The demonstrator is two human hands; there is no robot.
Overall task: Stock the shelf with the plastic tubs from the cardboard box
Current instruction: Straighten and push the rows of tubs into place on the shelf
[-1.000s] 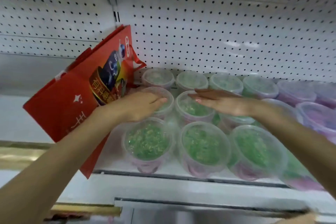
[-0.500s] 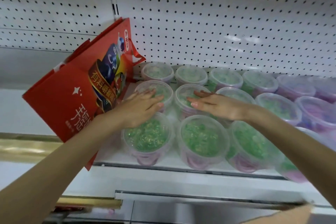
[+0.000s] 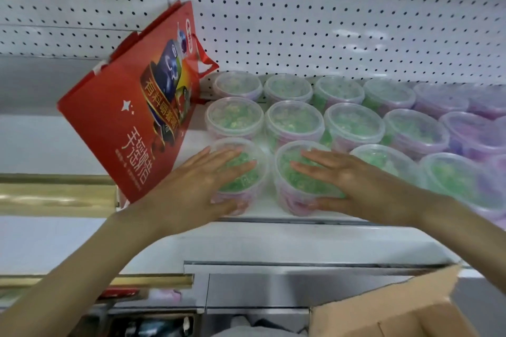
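Head camera: left hand (image 3: 200,186) lies flat, fingers straight, on the front-left tub (image 3: 257,157); right hand (image 3: 347,180) flat on the neighbouring tub (image 3: 290,190) (thumb along its wall). Both stand at the front of the shelf (image 3: 273,235), red bag (image 3: 131,123) leaning alongside.

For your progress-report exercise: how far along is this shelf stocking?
Done: three rows of tubs stand on the shelf. In hand: left hand and right hand lie flat on the two front-left tubs. Left: unclear; the inside of the box is hidden.
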